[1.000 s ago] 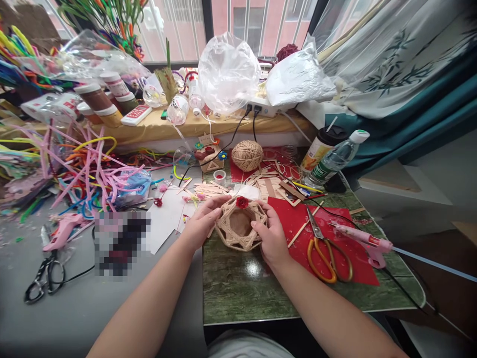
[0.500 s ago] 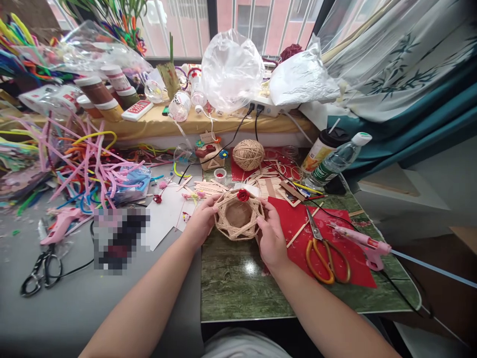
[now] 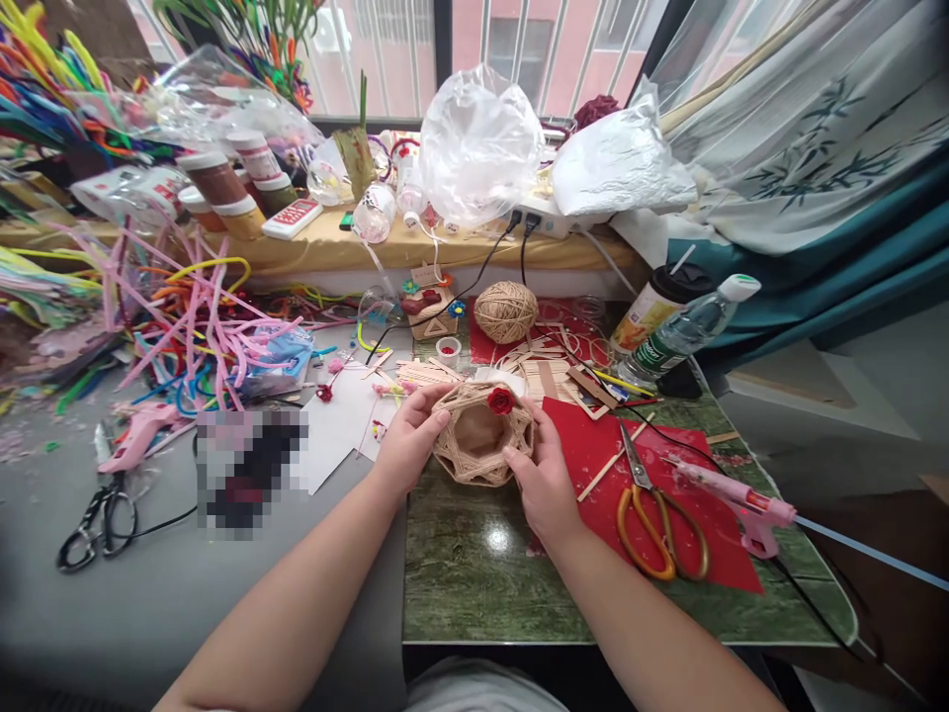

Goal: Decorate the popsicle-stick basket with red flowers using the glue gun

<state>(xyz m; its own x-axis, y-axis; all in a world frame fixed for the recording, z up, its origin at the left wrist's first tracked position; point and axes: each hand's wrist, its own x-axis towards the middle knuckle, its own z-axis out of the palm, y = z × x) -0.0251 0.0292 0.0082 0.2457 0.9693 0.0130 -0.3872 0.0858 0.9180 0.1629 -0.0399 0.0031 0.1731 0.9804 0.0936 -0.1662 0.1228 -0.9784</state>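
Note:
Between my two hands is a small twine-wrapped basket [image 3: 474, 467] with a many-sided rim, its opening tilted toward me. A red rose [image 3: 500, 400] sits on the far side of its rim. My left hand [image 3: 411, 435] is closed on the basket's left side, thumb along the rim. My right hand [image 3: 545, 475] grips the right side, with the thumb at the near right rim; its other fingers are partly hidden behind the wall. Behind the basket lie loose wooden sticks [image 3: 426, 373] and a ball of twine [image 3: 506, 311].
To the right, orange-handled scissors [image 3: 645, 514] and a pink glue gun [image 3: 741, 504] lie on red sheets [image 3: 593, 450]. A water bottle [image 3: 678, 336] and a cup [image 3: 645, 307] stand at the back right. Pink pipe cleaners [image 3: 200, 326], another glue gun [image 3: 144, 435] and black-handled scissors [image 3: 104, 514] are left.
The basket has tipped in my hands, so more of its near outer wall shows and the star-shaped twine pattern is less face-on. The whole view has shifted slightly.

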